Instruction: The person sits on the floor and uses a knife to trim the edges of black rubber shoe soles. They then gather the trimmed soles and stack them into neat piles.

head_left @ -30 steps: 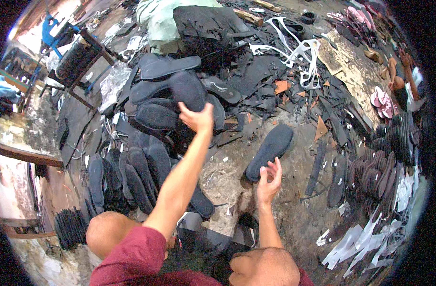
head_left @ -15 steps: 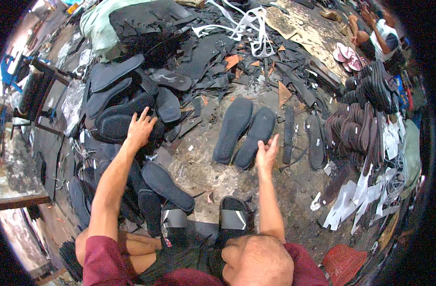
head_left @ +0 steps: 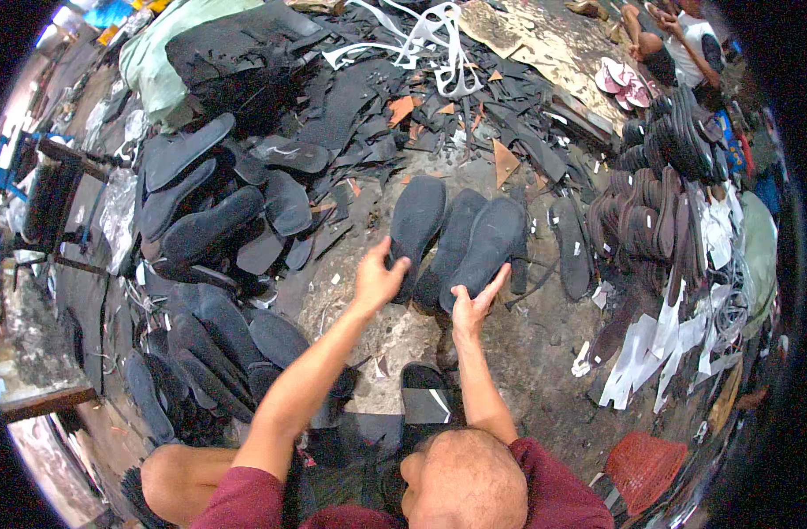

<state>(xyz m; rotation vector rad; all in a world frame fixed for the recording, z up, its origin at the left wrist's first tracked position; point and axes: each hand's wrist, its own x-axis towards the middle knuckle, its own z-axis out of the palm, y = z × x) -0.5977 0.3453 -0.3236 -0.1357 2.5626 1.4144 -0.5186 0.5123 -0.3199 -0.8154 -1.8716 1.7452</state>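
Observation:
Three black shoe soles lie close together in front of me. My right hand (head_left: 479, 300) grips the heel end of the rightmost sole (head_left: 493, 231), thumb on top and fingers along its right edge. This sole partly covers the middle sole (head_left: 454, 231). My left hand (head_left: 381, 275) is beside the lower end of the left sole (head_left: 418, 216), its thumb and forefinger apart; whether it touches the sole is hard to tell. To the left is a heap of similar soles (head_left: 211, 225), and more soles (head_left: 211, 339) lie nearer my left knee.
Black offcuts (head_left: 359, 123) and white straps (head_left: 434, 44) lie at the back. Stacked dark soles (head_left: 646, 216) and white strips (head_left: 637, 353) are on the right. Nearby sit a single sole (head_left: 571, 247) and a red basket (head_left: 643, 472). Another person (head_left: 685, 53) sits at the far right.
My left hand has moved right from the sole heap to the soles in the middle. A third sole now lies there, with my right hand closed on it. The whole view has shifted slightly.

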